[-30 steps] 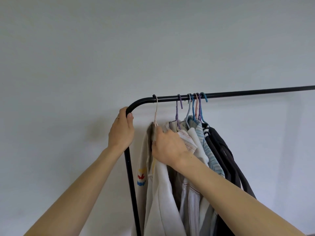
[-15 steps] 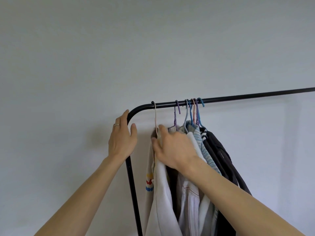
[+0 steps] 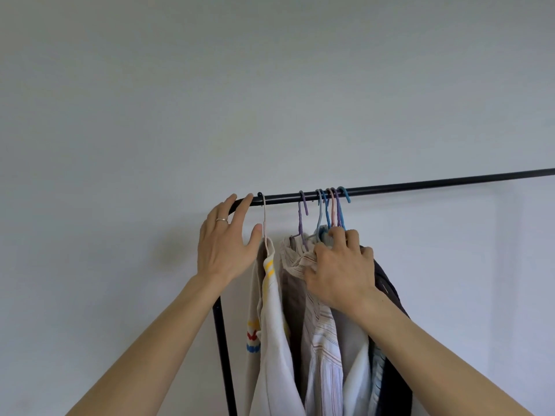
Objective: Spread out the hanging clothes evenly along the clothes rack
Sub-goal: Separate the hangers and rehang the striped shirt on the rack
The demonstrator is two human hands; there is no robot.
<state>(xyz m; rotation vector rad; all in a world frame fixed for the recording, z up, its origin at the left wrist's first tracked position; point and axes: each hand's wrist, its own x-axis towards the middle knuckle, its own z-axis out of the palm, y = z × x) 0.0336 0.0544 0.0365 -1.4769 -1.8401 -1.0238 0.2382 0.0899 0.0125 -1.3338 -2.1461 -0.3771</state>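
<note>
A black clothes rack rail (image 3: 435, 184) runs from its bent left corner up to the right edge. Several garments hang bunched at the left end. A cream sweater (image 3: 270, 325) with yellow, red and blue marks hangs on a cream hanger (image 3: 264, 217). To its right is a beige striped shirt (image 3: 324, 355) under a purple hanger (image 3: 301, 211), then dark clothes (image 3: 390, 295). Blue, pink and purple hangers (image 3: 332, 205) sit packed together. My left hand (image 3: 225, 244) is open, its fingertips on the rail's corner. My right hand (image 3: 339, 265) is curled into the bunched clothes just below the packed hangers.
The rack's black upright post (image 3: 222, 355) drops from the corner behind my left forearm. A plain pale wall (image 3: 270, 100) is behind everything. The rail to the right of the hangers carries nothing as far as the frame edge.
My left hand has let go of the rack's corner and opened, with its fingertips on the rail. My right hand has shifted right, from the cream sweater to the clothes under the packed hangers.
</note>
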